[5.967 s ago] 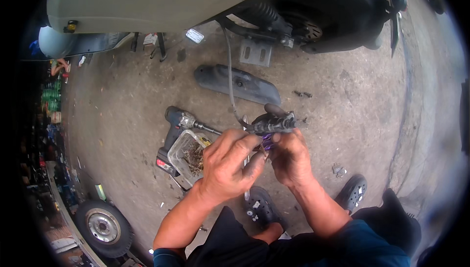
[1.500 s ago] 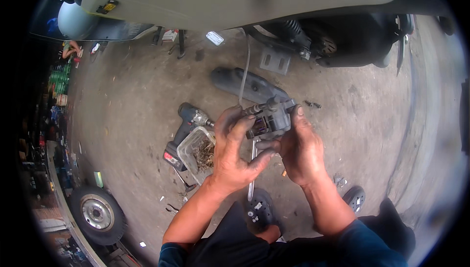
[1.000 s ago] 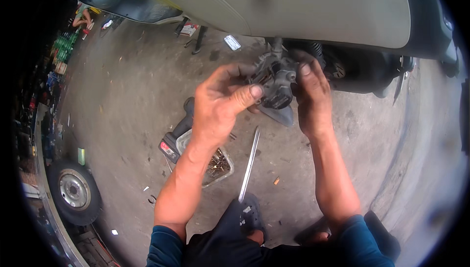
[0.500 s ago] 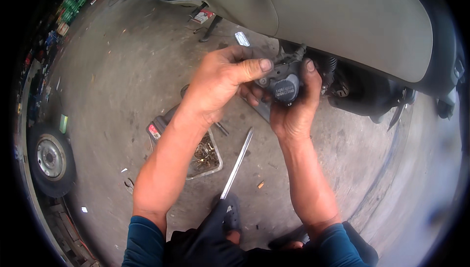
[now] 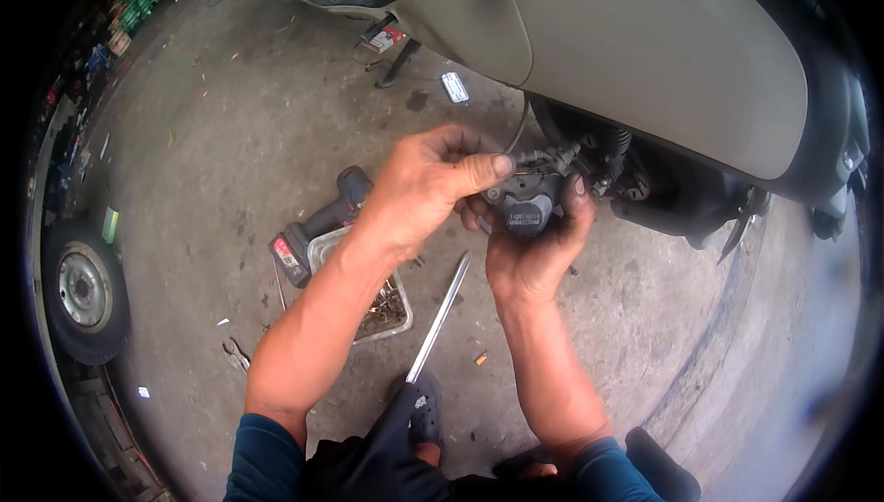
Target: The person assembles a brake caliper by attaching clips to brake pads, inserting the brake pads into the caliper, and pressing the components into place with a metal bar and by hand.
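Note:
Both my hands hold a dark metal part with a round grey cap (image 5: 529, 217), beneath the motor scooter's grey side panel (image 5: 663, 51). My left hand (image 5: 425, 181) grips its left side, with the thumb on top and the other fingers curled under it, partly hidden. Cupped around its lower right side is my right hand (image 5: 536, 264), thumb raised along the edge. A thin dark cable (image 5: 523, 124) runs from near my left thumb up behind the panel. Beyond the part, a ribbed black hose (image 5: 619, 140) and other fittings show under the scooter.
Under my left forearm lie a cordless power tool (image 5: 318, 224) and a clear tray (image 5: 407, 322) of small metal pieces. A long metal bar (image 5: 440, 315) rests near my shoe. Pliers (image 5: 237, 353) lie on the concrete floor. A spare wheel (image 5: 85, 290) stands at far left.
My hands have brought the part nearer to me and tilted it, so its cap faces differently. The thin cable beside my left thumb has come into sight. The view has shifted slightly.

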The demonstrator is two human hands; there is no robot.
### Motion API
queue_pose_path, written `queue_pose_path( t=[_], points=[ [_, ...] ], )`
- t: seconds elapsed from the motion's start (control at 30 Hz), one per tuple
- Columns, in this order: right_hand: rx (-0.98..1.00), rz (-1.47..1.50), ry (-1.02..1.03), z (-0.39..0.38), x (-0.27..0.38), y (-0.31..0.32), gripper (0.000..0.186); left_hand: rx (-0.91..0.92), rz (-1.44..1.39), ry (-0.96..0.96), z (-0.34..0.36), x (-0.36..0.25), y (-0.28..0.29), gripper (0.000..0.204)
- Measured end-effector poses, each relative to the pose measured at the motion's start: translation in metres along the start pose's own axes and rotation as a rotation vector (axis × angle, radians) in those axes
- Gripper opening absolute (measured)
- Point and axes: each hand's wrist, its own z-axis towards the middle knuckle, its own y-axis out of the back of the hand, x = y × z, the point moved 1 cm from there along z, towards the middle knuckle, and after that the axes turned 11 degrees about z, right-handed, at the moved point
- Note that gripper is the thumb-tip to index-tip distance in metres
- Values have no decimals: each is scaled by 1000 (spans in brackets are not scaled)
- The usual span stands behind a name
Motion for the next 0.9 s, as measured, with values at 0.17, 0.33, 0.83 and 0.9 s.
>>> queue_pose_path(
  t=[0.17,0.33,0.83,0.9],
  points=[
    [-38,23,-12,-8,-4,1,49,18,18,-5,-3,5,-2,29],
    [-102,49,27,-12,-6,9,51,39,61,-21,-6,7,-4,29],
    [34,-369,-23,-12,38,17,55,-35,103,-134,-4,32,-6,26],
    [75,-475,-51,-8,50,11,57,-60,112,-176,-4,29,-6,28]
  ],
)
